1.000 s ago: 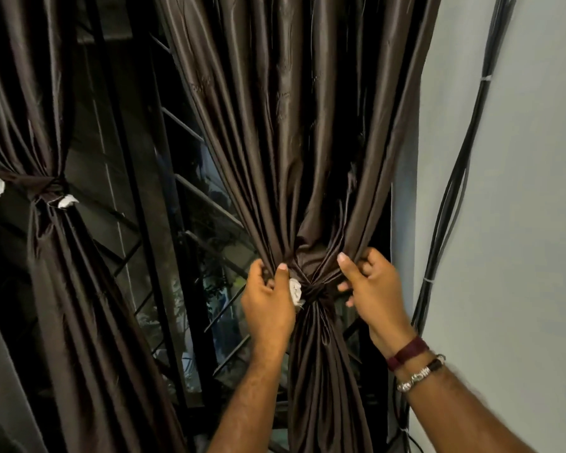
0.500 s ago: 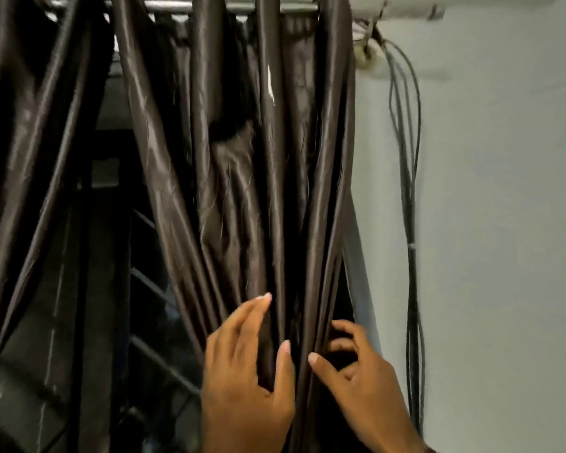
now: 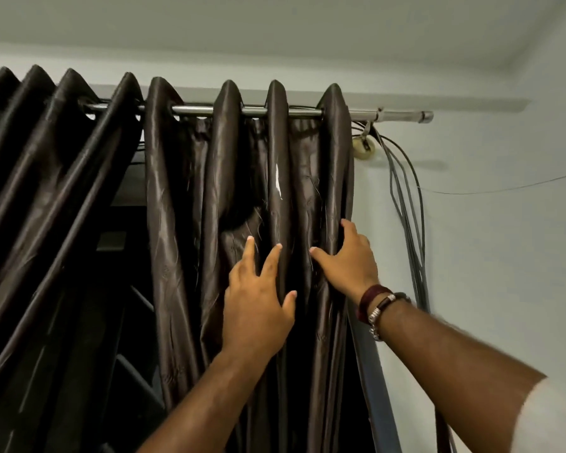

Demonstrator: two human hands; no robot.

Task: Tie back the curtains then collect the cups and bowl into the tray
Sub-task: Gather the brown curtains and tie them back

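Two hands (image 3: 258, 308), perhaps two curtains (image 3: 242, 197).

Dark brown curtain (image 3: 229, 197) of satin-like cloth hangs in deep folds, its smooth face glossy, with pale sheen along each ridge and a faint stitched pattern. A small bright patch marks one fold. The curtain rod (image 3: 402, 115) is polished metal, shiny and smooth. Wall (image 3: 504, 256) and ceiling are matt painted plaster. Grey cables (image 3: 406, 197) look like dull plastic sheathing. On the right wrist, a dark red cloth band sits beside a metal-beaded bracelet (image 3: 378, 313).
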